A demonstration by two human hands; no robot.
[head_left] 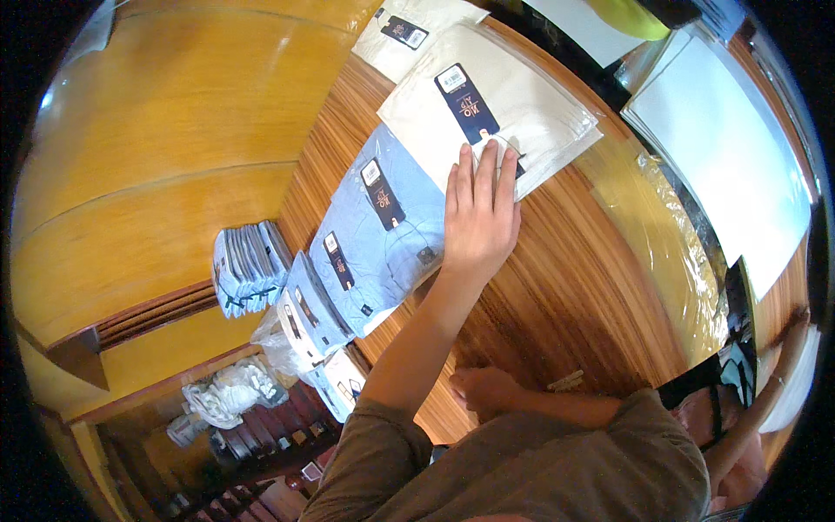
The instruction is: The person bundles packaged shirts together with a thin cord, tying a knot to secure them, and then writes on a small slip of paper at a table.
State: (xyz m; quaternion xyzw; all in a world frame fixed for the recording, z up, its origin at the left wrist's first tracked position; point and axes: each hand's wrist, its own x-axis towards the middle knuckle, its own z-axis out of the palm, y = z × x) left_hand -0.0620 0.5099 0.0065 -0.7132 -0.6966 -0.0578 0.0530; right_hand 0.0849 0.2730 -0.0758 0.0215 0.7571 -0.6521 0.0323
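Observation:
My left hand [483,209] lies flat, fingers stretched, on the lower edge of a folded cream shirt [539,104] in clear plastic. Its fingertips reach the bottom of the shirt's dark hang tag [467,103]. Beside the wrist are folded light blue shirts [404,178], overlapping, with dark tags on thin cords. Another cream shirt [444,16] lies at the far end. Close to my body, my right hand [487,391] rests curled on the near part of the wooden table [557,287]; nothing shows in its fingers, though the palm side is hidden.
Stacked blue shirts [250,265] stand by the yellow wooden panel [174,157] at left. Below are shelves with crumpled white plastic [230,391]. At right lie clear plastic film [670,244] and large white sheets [726,148]. Another person's arm [765,400] is at the far right.

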